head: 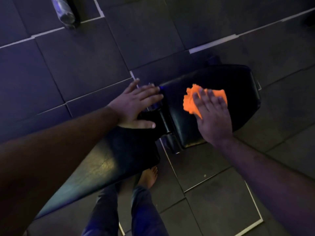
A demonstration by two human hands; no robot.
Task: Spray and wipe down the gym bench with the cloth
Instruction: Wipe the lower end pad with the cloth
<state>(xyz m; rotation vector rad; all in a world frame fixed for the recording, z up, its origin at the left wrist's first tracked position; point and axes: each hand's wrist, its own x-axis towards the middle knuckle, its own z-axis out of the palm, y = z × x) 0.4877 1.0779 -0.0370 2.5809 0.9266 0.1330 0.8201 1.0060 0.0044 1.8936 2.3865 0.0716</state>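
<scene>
A black padded gym bench runs from lower left to right; its seat pad (238,86) lies at the right and its long back pad (109,160) at the lower left. An orange cloth (190,101) lies crumpled on the seat pad. My right hand (211,113) presses flat on the cloth with fingers spread. My left hand (136,104) rests flat, fingers apart, on the end of the back pad by the hinge (164,121). No spray bottle is in view.
Dark rubber floor tiles (85,65) with pale seams surround the bench. A wrapped cylindrical object (64,12) stands at the top left. My bare foot (150,176) and trouser legs (119,212) are below the bench.
</scene>
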